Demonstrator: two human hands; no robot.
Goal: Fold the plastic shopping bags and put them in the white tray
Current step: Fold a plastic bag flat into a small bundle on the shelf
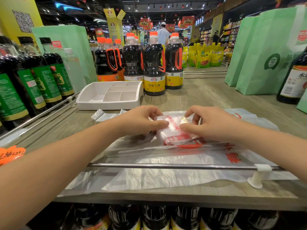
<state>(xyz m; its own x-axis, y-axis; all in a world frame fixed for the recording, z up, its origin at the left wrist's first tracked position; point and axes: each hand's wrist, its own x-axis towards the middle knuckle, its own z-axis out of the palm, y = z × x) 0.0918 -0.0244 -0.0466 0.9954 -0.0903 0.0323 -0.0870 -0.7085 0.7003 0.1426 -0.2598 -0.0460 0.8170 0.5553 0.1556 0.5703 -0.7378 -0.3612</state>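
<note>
The left hand (141, 121) and right hand (211, 124) both pinch 1 nearly folded bag (167, 136) atop flat unfolded bags (157, 176). No bag lies in the white tray (106, 105) behind them, so most work likely remains.

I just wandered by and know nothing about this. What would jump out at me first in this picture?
Two bare hands meet in the middle: the left hand and the right hand pinch a small folded plastic bag, white with red print, above more flat bags spread on the wooden shelf. Behind them to the left sits a white tray with compartments, and dark sauce bottles with orange caps stand beyond it.
</note>
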